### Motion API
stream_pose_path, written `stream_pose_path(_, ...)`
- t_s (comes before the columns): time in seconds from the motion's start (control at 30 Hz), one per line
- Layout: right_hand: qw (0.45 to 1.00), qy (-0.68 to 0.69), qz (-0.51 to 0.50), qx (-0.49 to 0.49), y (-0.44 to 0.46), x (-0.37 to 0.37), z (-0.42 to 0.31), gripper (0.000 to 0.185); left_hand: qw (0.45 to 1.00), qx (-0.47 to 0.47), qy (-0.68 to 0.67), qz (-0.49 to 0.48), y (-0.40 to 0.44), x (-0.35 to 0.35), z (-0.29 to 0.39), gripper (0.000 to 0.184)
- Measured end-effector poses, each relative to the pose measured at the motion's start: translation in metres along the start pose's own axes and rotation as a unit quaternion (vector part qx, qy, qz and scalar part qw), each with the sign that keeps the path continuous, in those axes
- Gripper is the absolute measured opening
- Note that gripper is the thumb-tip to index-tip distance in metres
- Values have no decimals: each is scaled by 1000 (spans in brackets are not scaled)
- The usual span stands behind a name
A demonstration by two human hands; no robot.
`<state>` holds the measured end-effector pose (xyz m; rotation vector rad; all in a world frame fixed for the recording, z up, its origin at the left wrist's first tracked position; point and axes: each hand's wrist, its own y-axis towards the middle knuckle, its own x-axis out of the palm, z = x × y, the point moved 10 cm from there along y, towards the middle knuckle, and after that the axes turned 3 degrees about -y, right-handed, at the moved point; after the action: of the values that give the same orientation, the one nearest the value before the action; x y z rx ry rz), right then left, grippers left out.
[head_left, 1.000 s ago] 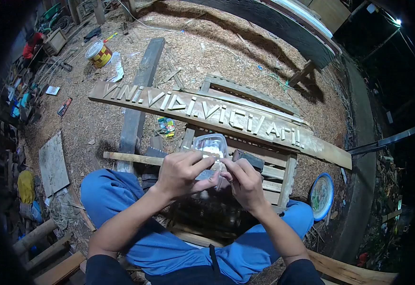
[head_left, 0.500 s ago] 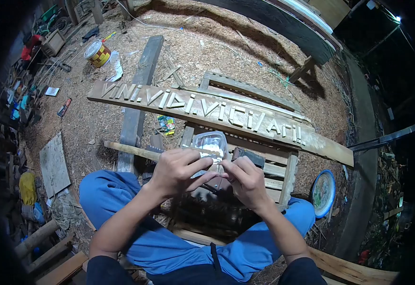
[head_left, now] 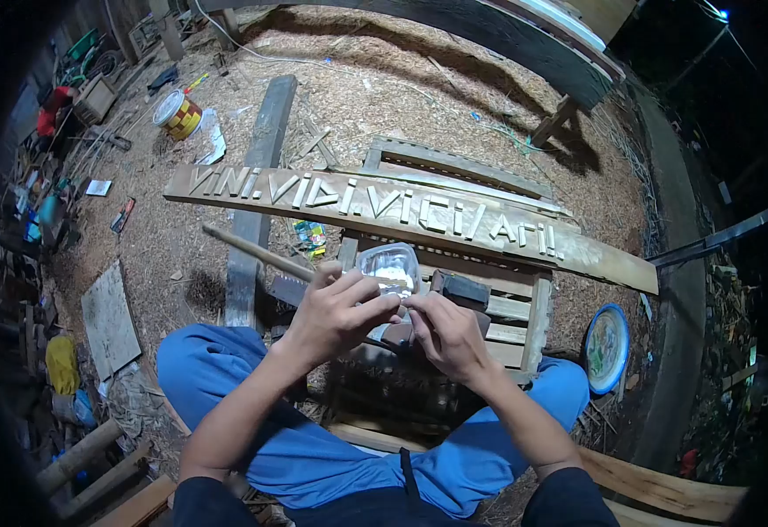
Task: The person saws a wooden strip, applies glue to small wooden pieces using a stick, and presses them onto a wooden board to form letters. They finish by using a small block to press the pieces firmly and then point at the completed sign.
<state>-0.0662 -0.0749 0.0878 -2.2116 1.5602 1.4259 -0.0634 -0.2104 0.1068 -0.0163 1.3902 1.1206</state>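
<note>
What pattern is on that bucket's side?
The bucket has yellow and dark reddish checks; the head camera, our only view, shows it best.

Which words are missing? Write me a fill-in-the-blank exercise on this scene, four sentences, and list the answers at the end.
1. The wooden stick juts out from the person's ____ hand.
2. The round basin near the person's right knee has a ____ rim.
3. On the lettered board, the word before the first dot reads ____.
4. The person's trousers are ____ in colour.

Missing words: left; blue; ViNi; blue.
</note>
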Motion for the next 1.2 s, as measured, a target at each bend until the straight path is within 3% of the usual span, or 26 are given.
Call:
stream_pose_path(0.13, 996, 49, 8, 70, -1, -1, 9, 17, 1000, 4, -10, -26, -2, 9, -3, 35)
stream_pose_path(0.2, 994, 28, -12, 105, 0, -3, 13, 18, 998, 10, -14, -65, -4, 22, -1, 48)
stream_pose_path(0.3, 996, 4, -13, 92, 1, -6, 16, 18, 997, 3, -39, -73, 0, 26, 3, 53)
stream_pose_path(0.47, 997, -2, 35, 75, -3, -29, 25, 19, 998, 29, -46, -23, 10, 25, 5, 46)
stream_pose_path(0.57, 995, -50, 65, 57, -9, -42, 38, 23, 1000, 14, -12, 11, 17, 21, -2, 34)
stream_pose_path(0.67, 991, -58, 65, 97, -14, -55, 48, 23, 999, -31, -22, 24, 21, 22, -14, 22)
stream_pose_path(0.83, 977, -126, 82, 152, -25, -76, 70, 11, 998, -51, -14, 34, 26, 31, -13, 22)
stream_pose_path(0.97, 966, -151, 62, 202, -34, -88, 86, 14, 998, -39, -2, 54, 33, 38, -8, 22)
stream_pose_path(1.2, 975, -187, 27, 117, -27, -87, 62, 16, 999, 5, -5, 35, 42, 63, 5, 26)
